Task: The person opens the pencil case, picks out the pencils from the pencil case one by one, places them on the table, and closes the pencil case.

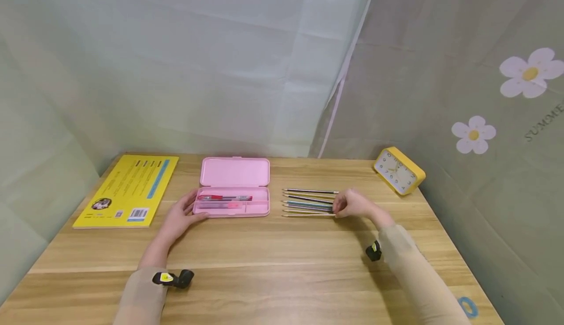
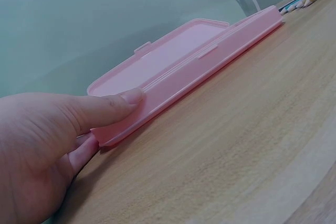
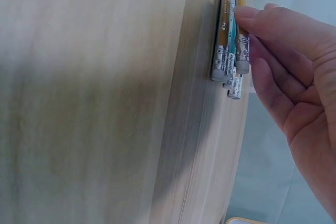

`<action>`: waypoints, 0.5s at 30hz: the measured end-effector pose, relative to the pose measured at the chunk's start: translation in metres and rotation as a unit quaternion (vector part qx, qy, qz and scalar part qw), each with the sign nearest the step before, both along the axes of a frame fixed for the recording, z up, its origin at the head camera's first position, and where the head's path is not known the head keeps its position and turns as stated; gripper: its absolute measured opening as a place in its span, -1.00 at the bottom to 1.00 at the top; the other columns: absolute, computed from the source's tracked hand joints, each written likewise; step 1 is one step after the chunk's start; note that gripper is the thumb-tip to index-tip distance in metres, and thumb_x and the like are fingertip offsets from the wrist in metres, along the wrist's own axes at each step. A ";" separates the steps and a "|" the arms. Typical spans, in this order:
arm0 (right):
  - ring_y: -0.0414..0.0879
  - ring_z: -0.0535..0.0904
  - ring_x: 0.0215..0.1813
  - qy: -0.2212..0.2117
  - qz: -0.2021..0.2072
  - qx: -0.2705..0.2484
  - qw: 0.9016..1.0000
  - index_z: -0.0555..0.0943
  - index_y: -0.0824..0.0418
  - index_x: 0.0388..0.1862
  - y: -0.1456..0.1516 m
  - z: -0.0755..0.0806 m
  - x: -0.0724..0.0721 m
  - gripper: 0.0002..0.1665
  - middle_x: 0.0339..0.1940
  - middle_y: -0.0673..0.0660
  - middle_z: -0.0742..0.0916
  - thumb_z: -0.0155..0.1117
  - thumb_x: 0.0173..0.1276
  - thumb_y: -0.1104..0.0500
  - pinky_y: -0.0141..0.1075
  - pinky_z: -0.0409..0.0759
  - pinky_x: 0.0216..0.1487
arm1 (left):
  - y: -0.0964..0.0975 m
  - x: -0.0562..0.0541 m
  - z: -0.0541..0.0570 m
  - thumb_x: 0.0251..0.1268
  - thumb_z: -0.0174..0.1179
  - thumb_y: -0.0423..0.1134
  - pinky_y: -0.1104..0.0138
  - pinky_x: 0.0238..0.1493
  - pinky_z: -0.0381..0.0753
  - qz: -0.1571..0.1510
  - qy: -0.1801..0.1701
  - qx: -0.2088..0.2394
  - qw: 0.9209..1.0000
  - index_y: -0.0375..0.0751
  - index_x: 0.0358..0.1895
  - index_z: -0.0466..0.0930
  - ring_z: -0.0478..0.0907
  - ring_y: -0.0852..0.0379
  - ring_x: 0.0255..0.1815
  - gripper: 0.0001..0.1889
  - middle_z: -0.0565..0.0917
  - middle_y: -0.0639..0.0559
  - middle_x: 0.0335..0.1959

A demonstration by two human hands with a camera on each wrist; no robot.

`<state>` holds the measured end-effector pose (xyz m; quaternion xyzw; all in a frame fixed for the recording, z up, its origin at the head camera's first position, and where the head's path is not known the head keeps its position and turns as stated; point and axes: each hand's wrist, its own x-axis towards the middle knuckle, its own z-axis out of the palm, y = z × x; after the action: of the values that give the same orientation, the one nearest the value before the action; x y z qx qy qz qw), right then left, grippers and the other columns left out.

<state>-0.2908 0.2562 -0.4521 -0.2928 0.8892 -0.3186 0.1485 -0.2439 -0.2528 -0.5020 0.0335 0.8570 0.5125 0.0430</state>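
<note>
A pink pencil case [image 1: 257,209] lies with its lid [image 1: 235,172] folded back. Inside it are a red-capped pen [image 1: 220,198] and a pink pen [image 1: 222,206] in separate compartments. My left hand [image 1: 178,217] grips the case's left end, its thumb [image 2: 123,103] along the front wall and the other fingers partly hidden behind. Right of the case several pencils [image 1: 306,203] lie side by side, points to the left. At their eraser ends my right hand [image 1: 354,203] pinches a yellow pencil [image 3: 242,45], with other pencils close beside it.
Left of the case lies a yellow book [image 1: 128,188]. A yellow alarm clock [image 1: 398,171] stands at the back right, and a blue ring [image 1: 468,307] is near the front right edge. Curtains [image 1: 246,70] hang behind the wooden table [image 1: 264,276].
</note>
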 end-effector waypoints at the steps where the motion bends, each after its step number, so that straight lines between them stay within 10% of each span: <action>1: -0.32 0.63 -0.40 0.000 -0.001 0.004 1.000 0.67 0.33 -0.44 0.000 0.000 0.001 -0.85 -0.47 0.17 0.76 0.42 -0.01 0.47 -0.49 0.69 -0.31 | 0.000 0.000 0.000 0.22 0.35 0.01 -0.09 0.46 0.22 0.000 -0.001 0.000 1.000 -0.35 0.55 -0.14 0.11 -0.36 0.51 0.04 0.05 -0.38 0.54; 15: -0.27 0.66 -0.39 0.005 -0.005 0.031 1.000 0.66 0.32 -0.44 -0.002 -0.002 0.007 -0.84 -0.47 0.10 0.76 0.42 -0.03 0.47 -0.48 0.69 -0.34 | -0.001 0.001 -0.001 0.23 0.34 -0.01 -0.09 0.46 0.22 -0.004 0.005 0.003 1.000 -0.37 0.55 -0.14 0.11 -0.36 0.50 0.03 0.05 -0.39 0.54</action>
<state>-0.2841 0.2542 -0.4544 -0.2853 0.9008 -0.2904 0.1508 -0.2432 -0.2534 -0.5027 0.0395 0.8556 0.5144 0.0412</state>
